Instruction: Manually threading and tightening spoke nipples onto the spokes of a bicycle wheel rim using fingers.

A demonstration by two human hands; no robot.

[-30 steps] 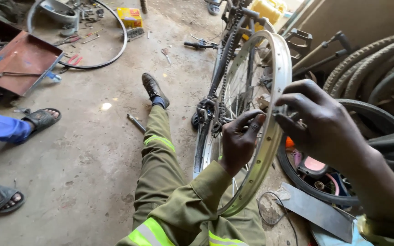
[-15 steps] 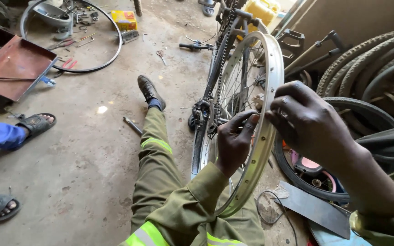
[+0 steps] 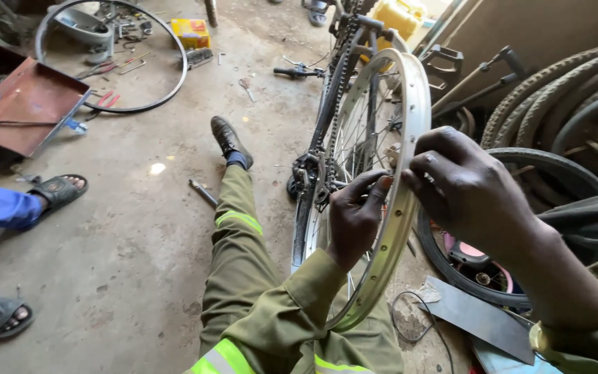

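Far left: another person's sandalled foot point(image 3: 57, 190) on the concrete floor point(image 3: 126, 277), well apart from the work. Just above, a rusty red metal tray point(image 3: 29, 104), and beyond it a black tyre hoop point(image 3: 174, 76) lying flat among scattered tools. Centre: own leg in olive work trousers point(image 3: 240, 235), stretched out beside an upturned bicycle frame point(image 3: 333, 104).

Then the work itself: a bare silver wheel rim point(image 3: 418, 104), upright and tilted slightly, resting against the lap, close in front of the bicycle. Left hand point(image 3: 354, 218) inside the hoop, fingers curled, thumb and forefinger reaching up to the rim's inner face. Right hand point(image 3: 468, 187) on the outer side, fingertips bunched together and pressed to the same spot. Possibly pinching a spoke nipple there, though too small to tell. Seemingly mid-lacing, one spoke hole at a time. Next move: steady rim, fine fingertip grip, careful alignment at the hole.

Far right: stacked tyres point(image 3: 555, 118).
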